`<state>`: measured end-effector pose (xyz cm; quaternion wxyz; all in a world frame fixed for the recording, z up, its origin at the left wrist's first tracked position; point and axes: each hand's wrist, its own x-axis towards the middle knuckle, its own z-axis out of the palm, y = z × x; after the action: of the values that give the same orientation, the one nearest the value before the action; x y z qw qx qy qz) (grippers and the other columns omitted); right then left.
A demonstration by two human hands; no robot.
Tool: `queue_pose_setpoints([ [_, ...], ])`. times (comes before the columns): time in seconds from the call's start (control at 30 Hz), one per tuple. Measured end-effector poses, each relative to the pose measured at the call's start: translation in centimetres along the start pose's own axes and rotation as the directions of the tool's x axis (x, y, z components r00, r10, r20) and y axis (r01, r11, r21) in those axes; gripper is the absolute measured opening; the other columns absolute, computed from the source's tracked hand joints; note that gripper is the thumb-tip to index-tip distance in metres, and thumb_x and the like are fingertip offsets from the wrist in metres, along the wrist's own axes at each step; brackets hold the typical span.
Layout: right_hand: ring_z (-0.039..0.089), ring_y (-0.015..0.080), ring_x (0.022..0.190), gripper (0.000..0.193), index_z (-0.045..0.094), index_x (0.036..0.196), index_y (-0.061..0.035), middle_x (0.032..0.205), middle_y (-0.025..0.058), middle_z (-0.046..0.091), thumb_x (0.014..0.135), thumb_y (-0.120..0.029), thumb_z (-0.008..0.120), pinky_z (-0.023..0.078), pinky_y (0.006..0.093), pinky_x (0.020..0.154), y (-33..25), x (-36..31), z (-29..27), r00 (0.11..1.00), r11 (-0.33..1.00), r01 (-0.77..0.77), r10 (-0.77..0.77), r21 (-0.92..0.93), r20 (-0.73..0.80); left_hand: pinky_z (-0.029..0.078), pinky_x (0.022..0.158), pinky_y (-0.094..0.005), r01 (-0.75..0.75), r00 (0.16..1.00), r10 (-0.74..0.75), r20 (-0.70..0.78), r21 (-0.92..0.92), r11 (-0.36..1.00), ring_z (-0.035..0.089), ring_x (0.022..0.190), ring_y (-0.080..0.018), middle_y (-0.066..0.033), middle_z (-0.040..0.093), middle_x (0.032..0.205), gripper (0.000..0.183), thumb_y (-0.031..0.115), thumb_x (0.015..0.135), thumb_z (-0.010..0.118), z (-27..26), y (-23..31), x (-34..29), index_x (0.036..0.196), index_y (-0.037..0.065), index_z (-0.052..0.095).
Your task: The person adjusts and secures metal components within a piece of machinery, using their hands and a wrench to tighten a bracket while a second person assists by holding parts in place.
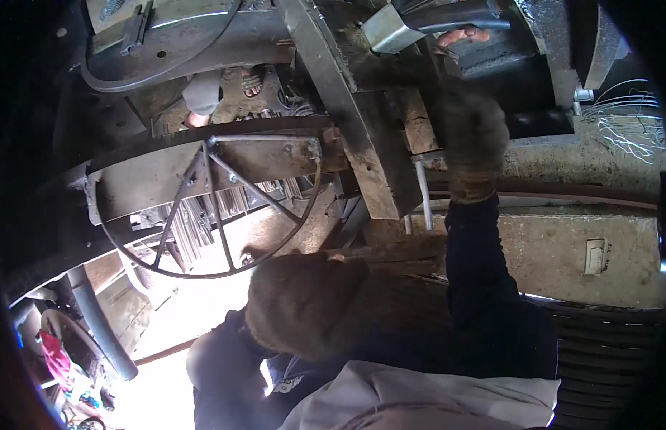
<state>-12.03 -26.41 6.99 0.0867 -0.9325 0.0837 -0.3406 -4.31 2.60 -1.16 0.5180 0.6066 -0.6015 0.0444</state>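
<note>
A dark, worn glove covers my left hand [304, 301], which is in front of me at the lower middle. It lies just below the rim of a half-round metal rod frame with spokes [231, 271]; its fingers are in shadow and hidden. My right arm reaches forward, and my gloved right hand [478, 136] is beside a rusty block [419, 123] and a heavy steel beam [369, 154]. This glove is smeared and dark, so its grip does not show. The rod frame leans against a curved steel plate [261, 163].
Another person's bare hand [463, 37] shows at the top by a bent metal sheet [392, 30]. A sandalled foot [252, 82] stands beyond the plate. Loose wire [630, 122] lies at the right, above a wall switch [595, 256]. A dark pipe [102, 322] slants at the lower left.
</note>
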Motion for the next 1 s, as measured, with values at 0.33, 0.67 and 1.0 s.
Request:
queue_pose_setpoints([
  [0.33, 0.070, 0.0230, 0.101, 0.051, 0.056, 0.141, -0.0111, 0.116, 0.0104, 0.071, 0.095, -0.021, 0.075, 0.057, 0.0370, 0.087, -6.6, 4.3, 1.2, 0.950, 0.950, -0.106, 0.010, 0.292, 0.312, 0.051, 0.054, -0.0387, 0.284, 0.954, -0.293, -0.059, 0.485, 0.827, 0.065, 0.061, -0.0226, -0.0040, 0.069, 0.079, 0.057, 0.035, 0.080, 0.080, -2.7, 0.4, 4.1, 0.131, 0.015, 0.065],
  [0.67, 0.070, 0.0147, 0.098, 0.055, 0.054, 0.146, -0.0114, 0.117, 0.0085, 0.071, 0.095, -0.017, 0.074, 0.059, 0.0287, 0.073, -8.7, 3.8, -1.2, 0.898, 0.900, -0.316, 0.182, 0.299, 0.400, 0.054, 0.058, -0.0392, 0.278, 0.949, -0.306, -0.073, 0.649, 0.708, 0.067, 0.072, -0.0240, -0.0047, 0.067, 0.082, 0.061, 0.039, 0.079, 0.080, -2.3, 0.7, 3.7, 0.135, 0.019, 0.065],
  [1.0, 0.065, 0.0153, 0.108, 0.040, 0.067, 0.131, -0.0042, 0.123, 0.0072, 0.070, 0.096, -0.022, 0.074, 0.054, 0.0313, 0.091, 2.0, 0.6, -2.2, 0.934, 0.713, -0.302, 0.354, 0.633, 0.046, 0.058, 0.067, -0.0419, 0.351, 0.932, -0.328, -0.152, 0.598, 0.720, 0.072, 0.075, -0.0273, -0.0105, 0.072, 0.089, 0.049, 0.034, 0.081, 0.080, -1.5, 1.3, 5.0, 0.126, 0.018, 0.070],
])
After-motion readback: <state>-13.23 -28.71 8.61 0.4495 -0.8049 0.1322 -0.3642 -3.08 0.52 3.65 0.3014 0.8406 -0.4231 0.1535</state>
